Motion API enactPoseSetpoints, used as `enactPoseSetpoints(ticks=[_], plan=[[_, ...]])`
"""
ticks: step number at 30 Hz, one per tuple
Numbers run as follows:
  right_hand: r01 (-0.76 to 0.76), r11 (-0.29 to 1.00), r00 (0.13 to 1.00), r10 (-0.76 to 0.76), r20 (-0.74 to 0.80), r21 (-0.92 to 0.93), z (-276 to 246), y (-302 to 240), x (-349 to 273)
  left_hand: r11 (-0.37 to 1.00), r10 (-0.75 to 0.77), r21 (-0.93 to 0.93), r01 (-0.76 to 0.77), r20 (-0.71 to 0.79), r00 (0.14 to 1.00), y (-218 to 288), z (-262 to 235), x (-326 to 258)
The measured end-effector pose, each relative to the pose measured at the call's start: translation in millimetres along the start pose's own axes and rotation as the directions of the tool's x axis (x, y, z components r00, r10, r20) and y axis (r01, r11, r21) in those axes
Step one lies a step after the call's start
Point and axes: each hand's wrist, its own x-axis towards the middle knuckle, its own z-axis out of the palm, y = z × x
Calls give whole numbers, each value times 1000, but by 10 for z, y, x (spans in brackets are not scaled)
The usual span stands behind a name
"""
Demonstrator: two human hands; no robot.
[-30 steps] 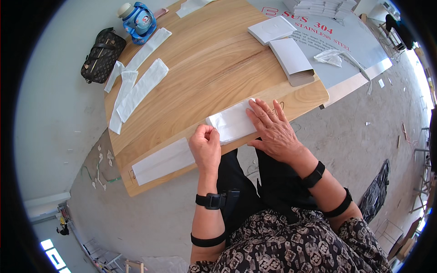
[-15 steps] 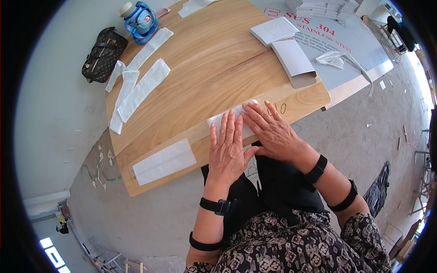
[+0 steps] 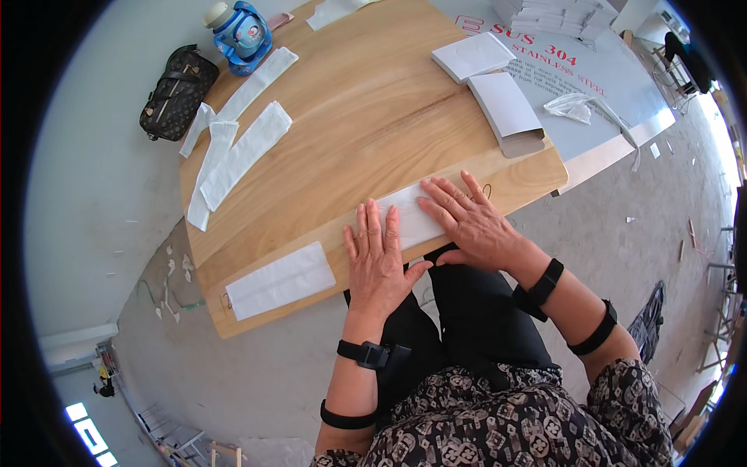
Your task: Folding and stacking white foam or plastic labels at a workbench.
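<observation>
A flat white rectangular piece (image 3: pixel 406 218), paper or thin film, lies along the near edge of the wooden table. My left hand (image 3: pixel 377 261) rests flat on its left end, fingers stretched out. On its right end lies my right hand (image 3: pixel 471 226), fingers spread and palm down. Bare white surface shows between the two hands; both ends are partly covered. Left of my left hand, a similar white piece (image 3: pixel 280 281) lies flat near the table's front left corner, with nothing touching it.
Several folded white strips (image 3: pixel 246 156) lie at the table's left. Two white boxes (image 3: pixel 504 113) stand at the right, one with an opened end. A blue bottle (image 3: pixel 243 39) and a dark handbag (image 3: pixel 179 93) are at the far left. A metal sheet (image 3: pixel 576 86) adjoins the table's right side.
My hands have moved apart, the left one leftward and the right one slightly rightward. More of the white piece shows between them.
</observation>
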Motion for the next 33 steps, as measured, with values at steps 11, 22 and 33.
enactPoseSetpoints(ticks=[11, 22, 33], plan=[[129, 992, 981, -127, -146, 4, 61, 125, -90, 984, 170, 82, -161, -120, 978, -110, 14, -134], [-7, 689, 938, 255, -234, 725, -151, -62, -134, 885, 54, -445, -135, -190, 980, -147, -251, -124], [46, 801, 904, 221, -366, 597, -779, -631, -86, 768, -159, -639, 35, -138, 977, 15, -398, -379]])
